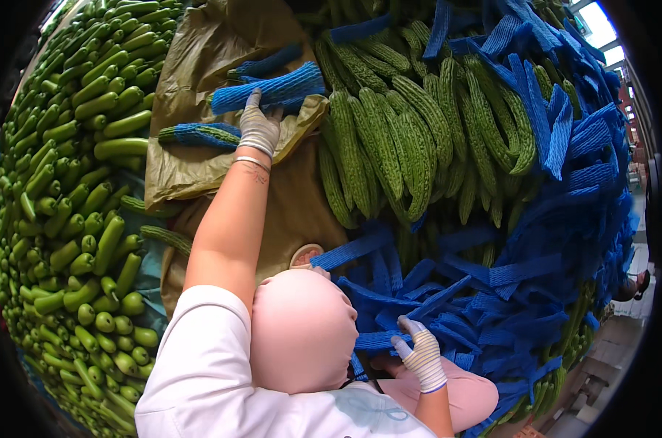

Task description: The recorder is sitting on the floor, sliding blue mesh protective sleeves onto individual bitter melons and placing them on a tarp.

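Observation:
Ahead of me, my left hand [260, 128] in a thin white glove with a striped cuff reaches over a brown sheet [181, 174]. Its fingers are closed on a bitter melon in a blue foam net [269, 87]; the net covers nearly all of the melon. Close by on the sheet lie another netted bitter melon [199, 134] and, farther back, a further one [265, 63]. My right hand [422, 356], gloved alike, is low at the right with thumb and fingers apart. It is at the end of an empty blue foam net sleeve [378, 341].
Bare bitter melons [393, 139] lie in rows right of the sheet. Loose blue foam nets [521, 292] are heaped along the right side. A large pile of smooth green gourds [75, 241] fills the left. Two bare bitter melons [166, 237] poke out by my left forearm.

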### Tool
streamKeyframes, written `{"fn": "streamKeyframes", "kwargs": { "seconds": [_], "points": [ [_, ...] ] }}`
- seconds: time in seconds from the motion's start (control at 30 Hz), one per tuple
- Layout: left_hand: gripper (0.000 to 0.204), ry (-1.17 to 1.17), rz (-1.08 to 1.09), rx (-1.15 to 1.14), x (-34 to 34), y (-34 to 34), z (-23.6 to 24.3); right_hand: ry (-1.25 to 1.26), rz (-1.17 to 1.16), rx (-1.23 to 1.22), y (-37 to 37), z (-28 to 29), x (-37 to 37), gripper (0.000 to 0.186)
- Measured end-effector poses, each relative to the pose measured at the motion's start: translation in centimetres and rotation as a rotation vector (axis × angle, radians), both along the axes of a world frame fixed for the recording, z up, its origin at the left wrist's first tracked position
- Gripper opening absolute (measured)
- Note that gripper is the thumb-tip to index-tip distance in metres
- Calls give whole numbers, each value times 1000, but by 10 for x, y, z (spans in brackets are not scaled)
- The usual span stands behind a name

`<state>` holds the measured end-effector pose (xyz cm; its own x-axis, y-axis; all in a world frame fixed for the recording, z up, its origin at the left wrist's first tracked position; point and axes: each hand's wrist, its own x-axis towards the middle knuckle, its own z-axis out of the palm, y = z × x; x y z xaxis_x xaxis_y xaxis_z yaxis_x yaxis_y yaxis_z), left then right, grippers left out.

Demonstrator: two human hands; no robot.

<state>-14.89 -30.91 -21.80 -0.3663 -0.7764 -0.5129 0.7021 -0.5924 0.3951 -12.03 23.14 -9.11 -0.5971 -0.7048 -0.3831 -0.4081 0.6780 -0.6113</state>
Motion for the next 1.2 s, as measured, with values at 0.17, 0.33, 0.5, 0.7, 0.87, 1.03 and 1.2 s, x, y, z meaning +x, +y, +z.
{"fn": "streamKeyframes", "kwargs": {
  "seconds": [0.17,0.33,0.5,0.7,0.87,1.03,1.2],
  "points": [
    [59,-614,-387,-270,7,49,-43,-42,-144,125,-1,-31,-13,43],
    [48,-698,-631,-342,90,90,-28,258,-45,287,-23,-101,-38,55],
    [43,-497,-717,-576,116,121,60,305,-73,604,-42,-153,-58,69],
    [40,-447,-773,-990,107,179,204,29,-240,790,-25,-164,-68,72],
    [38,-226,-1031,-1259,83,247,260,261,-289,288,16,-154,-62,55],
    [43,-337,-1438,-1535,49,303,263,422,-371,-294,17,-115,-62,43],
    [43,-343,-1652,-1282,31,347,257,176,-283,202,-1,-119,-81,57]
  ]
}}
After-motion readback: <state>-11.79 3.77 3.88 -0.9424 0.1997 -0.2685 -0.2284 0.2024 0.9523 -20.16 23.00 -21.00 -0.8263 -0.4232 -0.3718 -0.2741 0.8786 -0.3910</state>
